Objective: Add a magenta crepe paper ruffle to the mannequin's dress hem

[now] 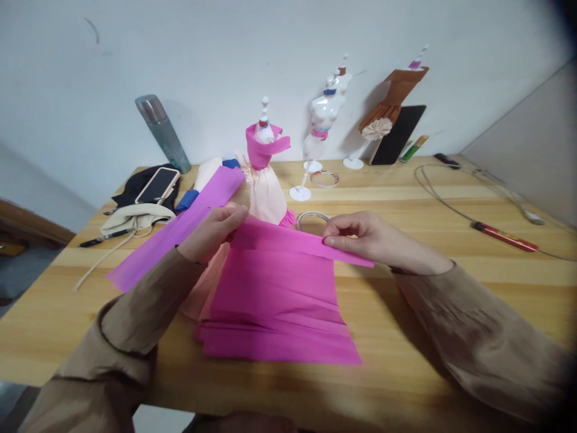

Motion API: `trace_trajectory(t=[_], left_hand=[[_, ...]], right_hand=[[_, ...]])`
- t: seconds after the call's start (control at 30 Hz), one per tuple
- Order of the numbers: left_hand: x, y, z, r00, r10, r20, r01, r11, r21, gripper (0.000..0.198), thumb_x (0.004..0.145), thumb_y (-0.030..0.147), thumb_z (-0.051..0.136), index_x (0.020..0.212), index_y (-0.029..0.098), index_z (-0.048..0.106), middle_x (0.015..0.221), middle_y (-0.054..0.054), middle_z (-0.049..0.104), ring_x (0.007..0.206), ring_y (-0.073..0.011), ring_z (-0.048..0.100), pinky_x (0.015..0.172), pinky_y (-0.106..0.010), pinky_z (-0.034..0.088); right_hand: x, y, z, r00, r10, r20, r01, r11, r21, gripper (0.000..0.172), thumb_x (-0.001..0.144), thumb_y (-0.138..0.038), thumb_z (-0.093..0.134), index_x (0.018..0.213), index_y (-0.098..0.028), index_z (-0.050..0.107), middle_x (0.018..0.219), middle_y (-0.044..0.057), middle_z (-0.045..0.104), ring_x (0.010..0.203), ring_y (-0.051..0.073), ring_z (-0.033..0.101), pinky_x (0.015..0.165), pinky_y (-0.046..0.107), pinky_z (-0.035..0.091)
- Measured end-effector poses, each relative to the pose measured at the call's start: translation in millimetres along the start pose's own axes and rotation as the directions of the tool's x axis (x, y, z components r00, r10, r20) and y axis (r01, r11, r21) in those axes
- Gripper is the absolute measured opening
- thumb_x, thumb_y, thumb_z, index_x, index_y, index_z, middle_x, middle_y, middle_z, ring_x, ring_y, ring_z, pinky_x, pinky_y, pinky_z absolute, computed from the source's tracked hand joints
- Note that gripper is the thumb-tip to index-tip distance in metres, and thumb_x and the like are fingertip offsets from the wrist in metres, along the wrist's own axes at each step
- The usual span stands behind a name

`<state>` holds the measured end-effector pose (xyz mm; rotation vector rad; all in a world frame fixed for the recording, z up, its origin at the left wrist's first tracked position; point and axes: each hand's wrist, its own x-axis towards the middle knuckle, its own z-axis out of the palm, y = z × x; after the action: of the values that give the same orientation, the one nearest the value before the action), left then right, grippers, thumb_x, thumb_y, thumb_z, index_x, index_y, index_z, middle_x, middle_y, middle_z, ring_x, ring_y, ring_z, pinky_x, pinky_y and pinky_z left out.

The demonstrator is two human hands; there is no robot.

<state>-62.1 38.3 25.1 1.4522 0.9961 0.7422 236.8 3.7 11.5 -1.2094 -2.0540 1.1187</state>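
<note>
Between my hands a narrow folded strip of magenta crepe paper (283, 236) is stretched across. My left hand (216, 231) pinches its left end, and my right hand (360, 237) grips it close to the right end, whose tip sticks out past the fingers. Below the strip, a wider creased magenta crepe paper sheet (274, 288) lies on the table; whether the two are joined I cannot tell. Peach paper (205, 288) shows partly under it, and a purple paper strip (180, 231) lies beside my left hand. Just behind stands a small mannequin (265, 162) in a magenta top and peach skirt.
Tape rolls (324, 178) lie near white mannequins (322, 114). A brown-dressed mannequin (394, 96) stands before a dark tablet (399, 141). At left are a bottle (164, 135), a phone (157, 186) and a pen (104, 238); at right, a red tool (505, 236) and cables (444, 207).
</note>
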Motion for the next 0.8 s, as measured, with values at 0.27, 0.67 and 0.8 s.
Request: trace_trajectory(t=[0.27, 0.67, 0.8], left_hand=[[-0.8, 3.5, 4.0, 0.998, 0.062, -0.013, -0.060, 0.992, 0.115, 0.045, 0.082, 0.052, 0.061, 0.058, 0.015, 0.054, 0.054, 0.001, 0.049, 0.050, -0.0083, 0.043, 0.049, -0.023, 0.032], [-2.9, 8.2, 9.1, 0.995, 0.097, -0.038, -0.090, 0.986, 0.139, 0.028, 0.077, 0.036, 0.068, 0.062, 0.014, 0.061, 0.050, 0.003, 0.053, 0.045, -0.0069, 0.046, 0.044, -0.020, 0.035], [-3.8, 9.3, 9.8, 0.995, 0.078, -0.062, -0.069, 0.990, 0.124, 0.027, 0.076, 0.036, 0.069, 0.063, 0.013, 0.061, 0.052, 0.002, 0.056, 0.046, -0.0076, 0.049, 0.045, -0.020, 0.038]], right_hand=[[0.9, -1.6, 1.8, 1.000, -0.012, 0.003, 0.012, 0.999, -0.044, 0.037, 0.085, -0.048, 0.059, 0.067, -0.017, 0.060, 0.060, -0.001, 0.051, 0.054, 0.010, 0.041, 0.052, 0.025, 0.032], [1.9, -1.0, 2.0, 1.000, -0.023, 0.011, 0.024, 0.999, -0.035, 0.034, 0.085, -0.047, 0.060, 0.068, -0.017, 0.062, 0.062, 0.000, 0.054, 0.057, 0.011, 0.043, 0.054, 0.026, 0.035], [2.9, -2.2, 2.5, 1.000, -0.025, 0.008, 0.025, 1.000, -0.003, 0.033, 0.083, -0.048, 0.062, 0.072, -0.017, 0.066, 0.065, 0.001, 0.057, 0.058, 0.011, 0.045, 0.054, 0.026, 0.036]])
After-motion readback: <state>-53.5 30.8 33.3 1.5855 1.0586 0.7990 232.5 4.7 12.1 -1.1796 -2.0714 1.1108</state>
